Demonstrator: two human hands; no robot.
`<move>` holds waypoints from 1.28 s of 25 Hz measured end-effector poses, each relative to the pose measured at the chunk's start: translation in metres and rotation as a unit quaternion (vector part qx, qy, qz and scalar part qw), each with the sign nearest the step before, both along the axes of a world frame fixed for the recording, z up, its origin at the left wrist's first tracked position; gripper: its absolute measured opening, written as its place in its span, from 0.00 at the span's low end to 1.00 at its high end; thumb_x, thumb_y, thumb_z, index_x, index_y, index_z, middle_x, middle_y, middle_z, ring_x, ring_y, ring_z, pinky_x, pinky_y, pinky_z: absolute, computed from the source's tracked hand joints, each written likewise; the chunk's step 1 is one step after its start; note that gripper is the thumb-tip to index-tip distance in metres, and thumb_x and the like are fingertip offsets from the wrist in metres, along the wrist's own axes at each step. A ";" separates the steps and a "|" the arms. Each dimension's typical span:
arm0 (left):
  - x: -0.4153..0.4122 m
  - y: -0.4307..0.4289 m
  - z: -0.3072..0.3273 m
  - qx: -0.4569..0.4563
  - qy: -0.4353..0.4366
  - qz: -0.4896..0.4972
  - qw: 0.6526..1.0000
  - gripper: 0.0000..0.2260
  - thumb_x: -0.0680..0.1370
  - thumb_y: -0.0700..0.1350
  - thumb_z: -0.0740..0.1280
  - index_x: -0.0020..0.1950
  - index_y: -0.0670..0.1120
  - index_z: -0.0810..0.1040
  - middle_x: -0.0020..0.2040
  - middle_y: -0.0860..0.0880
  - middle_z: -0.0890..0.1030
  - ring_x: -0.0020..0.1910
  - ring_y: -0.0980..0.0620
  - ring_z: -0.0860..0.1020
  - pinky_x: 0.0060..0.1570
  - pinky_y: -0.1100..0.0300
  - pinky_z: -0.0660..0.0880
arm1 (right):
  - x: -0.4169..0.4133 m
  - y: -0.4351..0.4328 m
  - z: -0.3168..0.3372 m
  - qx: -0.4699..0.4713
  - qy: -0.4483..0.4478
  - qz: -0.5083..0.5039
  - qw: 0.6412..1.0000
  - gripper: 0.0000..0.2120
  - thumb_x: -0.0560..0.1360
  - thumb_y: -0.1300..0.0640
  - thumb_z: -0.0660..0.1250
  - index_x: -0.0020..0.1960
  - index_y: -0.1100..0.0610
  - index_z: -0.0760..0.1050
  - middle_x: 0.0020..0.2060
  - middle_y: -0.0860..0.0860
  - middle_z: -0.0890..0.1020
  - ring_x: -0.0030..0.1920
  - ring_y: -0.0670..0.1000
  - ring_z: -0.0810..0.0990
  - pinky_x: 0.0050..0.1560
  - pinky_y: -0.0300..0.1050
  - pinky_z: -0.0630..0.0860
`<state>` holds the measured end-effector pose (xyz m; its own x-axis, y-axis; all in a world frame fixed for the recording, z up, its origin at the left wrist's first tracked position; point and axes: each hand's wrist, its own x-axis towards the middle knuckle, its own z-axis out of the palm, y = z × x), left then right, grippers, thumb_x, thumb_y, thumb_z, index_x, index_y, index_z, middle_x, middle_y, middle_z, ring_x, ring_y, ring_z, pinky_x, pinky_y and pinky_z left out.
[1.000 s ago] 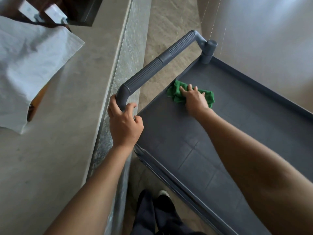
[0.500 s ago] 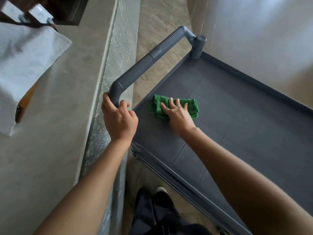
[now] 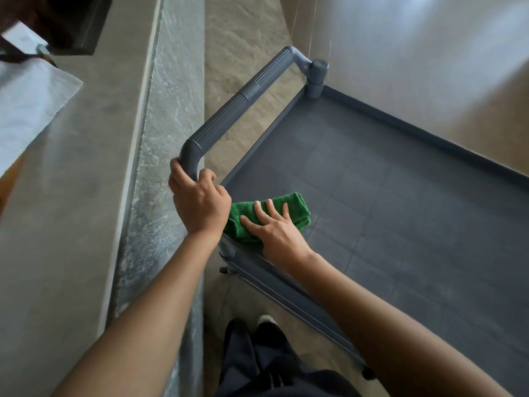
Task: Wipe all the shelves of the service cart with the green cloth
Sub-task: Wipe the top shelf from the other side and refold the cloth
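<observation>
The dark grey service cart's top shelf (image 3: 386, 196) fills the right half of the view. A folded green cloth (image 3: 294, 207) lies on the shelf at its near left corner. My right hand (image 3: 274, 227) presses flat on the cloth with straight, spread fingers. My left hand (image 3: 197, 202) grips the bent lower end of the cart's ribbed grey handle (image 3: 237, 110). The lower shelves are hidden under the top one.
A grey stone counter (image 3: 71, 196) runs along the left, with a white paper sheet (image 3: 25, 110) at its far end. A pale wall (image 3: 429, 67) stands close behind the cart. My legs and a shoe (image 3: 266, 319) are on the tiled floor below.
My right hand has slid the green cloth along the shelf from the handle side's middle toward the near left corner. My left hand has kept its grip on the handle.
</observation>
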<state>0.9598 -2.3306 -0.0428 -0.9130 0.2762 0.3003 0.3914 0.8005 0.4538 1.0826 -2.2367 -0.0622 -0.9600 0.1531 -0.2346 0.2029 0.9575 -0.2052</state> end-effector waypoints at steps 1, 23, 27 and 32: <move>0.003 0.004 0.000 0.001 -0.004 -0.004 1.000 0.12 0.71 0.35 0.59 0.48 0.38 0.80 0.70 0.33 0.63 0.63 0.32 0.67 0.50 0.42 0.74 | 0.006 0.001 0.000 -0.002 0.005 -0.003 1.000 0.31 0.77 0.64 0.59 0.77 0.50 0.55 0.76 0.60 0.52 0.75 0.66 0.46 0.71 0.69 0.43; 0.070 0.088 0.000 0.031 -0.045 -0.047 0.997 0.09 0.73 0.38 0.60 0.46 0.42 0.80 0.72 0.37 0.62 0.65 0.35 0.66 0.49 0.43 0.76 | 0.129 0.073 -0.002 -0.058 0.049 -0.039 0.996 0.35 0.68 0.72 0.59 0.73 0.51 0.65 0.76 0.55 0.58 0.76 0.60 0.49 0.74 0.60 0.39; 0.078 0.093 0.000 0.030 -0.047 -0.061 0.997 0.09 0.73 0.38 0.60 0.46 0.42 0.80 0.72 0.36 0.61 0.65 0.35 0.66 0.49 0.43 0.76 | 0.156 0.089 -0.001 -0.069 0.062 -0.029 0.995 0.32 0.70 0.73 0.61 0.71 0.53 0.68 0.74 0.55 0.61 0.75 0.61 0.52 0.74 0.59 0.40; 0.083 0.094 0.000 0.018 -0.040 -0.083 0.996 0.09 0.71 0.36 0.60 0.47 0.41 0.79 0.72 0.35 0.61 0.65 0.34 0.66 0.49 0.41 0.75 | 0.143 0.096 -0.002 -0.051 0.032 -0.019 0.998 0.29 0.74 0.70 0.60 0.72 0.51 0.67 0.76 0.55 0.58 0.76 0.62 0.50 0.74 0.61 0.41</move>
